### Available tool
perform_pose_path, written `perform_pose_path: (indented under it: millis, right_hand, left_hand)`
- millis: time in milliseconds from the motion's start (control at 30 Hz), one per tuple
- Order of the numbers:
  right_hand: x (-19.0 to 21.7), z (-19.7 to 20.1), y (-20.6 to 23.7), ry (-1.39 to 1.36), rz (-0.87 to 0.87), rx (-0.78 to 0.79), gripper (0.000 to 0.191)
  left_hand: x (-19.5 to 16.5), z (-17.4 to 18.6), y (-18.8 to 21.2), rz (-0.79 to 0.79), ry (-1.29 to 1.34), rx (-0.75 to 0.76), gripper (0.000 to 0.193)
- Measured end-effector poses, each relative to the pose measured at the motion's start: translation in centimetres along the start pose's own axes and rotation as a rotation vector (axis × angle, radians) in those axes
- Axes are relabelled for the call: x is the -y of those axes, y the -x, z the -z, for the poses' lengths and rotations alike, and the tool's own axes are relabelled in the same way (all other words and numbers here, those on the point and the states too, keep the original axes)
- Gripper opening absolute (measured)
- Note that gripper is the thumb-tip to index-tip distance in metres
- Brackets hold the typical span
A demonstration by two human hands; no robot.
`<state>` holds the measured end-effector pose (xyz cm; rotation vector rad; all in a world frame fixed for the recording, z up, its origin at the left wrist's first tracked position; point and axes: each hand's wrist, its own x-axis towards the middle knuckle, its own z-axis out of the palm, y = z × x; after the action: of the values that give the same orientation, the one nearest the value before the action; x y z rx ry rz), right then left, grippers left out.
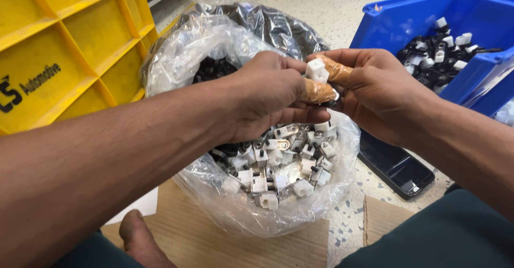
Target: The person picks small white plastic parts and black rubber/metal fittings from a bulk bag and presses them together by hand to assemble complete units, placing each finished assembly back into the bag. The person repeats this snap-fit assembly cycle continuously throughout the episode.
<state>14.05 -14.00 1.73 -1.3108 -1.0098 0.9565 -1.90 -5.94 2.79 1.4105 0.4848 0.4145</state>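
Fingers (326,80), tape-wrapped, of both hands pinch small white clip (317,70) above clear bag of clips (278,161); left hand (267,94), right hand (375,88) touching. Step seemingly fitting clip; next needs firm squeeze. Blue bin (428,27) right of bag, yellow crate (69,43) left, phone (396,166) just beside bag.

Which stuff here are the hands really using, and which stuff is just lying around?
In use:
- left hand and right hand, pinching one small white plastic part
- clear bag of white parts
- blue bin of parts

Lying about:
- black phone on the floor
- yellow crate
- cardboard sheet
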Motion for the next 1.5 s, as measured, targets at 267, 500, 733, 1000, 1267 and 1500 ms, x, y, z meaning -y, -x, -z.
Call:
perform_pose_path:
  millis: [267, 500, 733, 1000, 1267, 1500]
  right_hand:
    - [0.2, 0.1, 0.1, -0.044, -0.002, 0.026, 0.031]
    - [-0.4, 1.0, 0.3, -0.055, -0.029, 0.06, 0.033]
    - [-0.5, 0.6, 0.4, 0.036, 0.057, -0.002, 0.022]
    - [-0.6, 1.0, 0.3, 0.057, 0.041, -0.107, 0.025]
    - [-0.1, 2.0, -0.1, -0.252, -0.105, 0.003, 0.037]
    - [-0.4, 2.4, -0.7, 0.068, -0.029, 0.097, 0.036]
  left_hand:
    - [0.2, -0.6, 0.0, -0.046, -0.001, -0.102, 0.022]
    - [0.1, -0.9, -0.3, -0.032, 0.099, -0.254, 0.026]
    - [0.1, -1.0, -0.2, -0.085, 0.052, -0.223, 0.022]
    - [0.6, -1.0, -1.3, -0.099, 0.151, -0.23, 0.018]
    - [2.0, 1.0, -3.2, -0.211, 0.262, -0.007, 0.025]
    - [2.1, 0.8, -2.6, -0.197, 0.139, -0.075, 0.035]
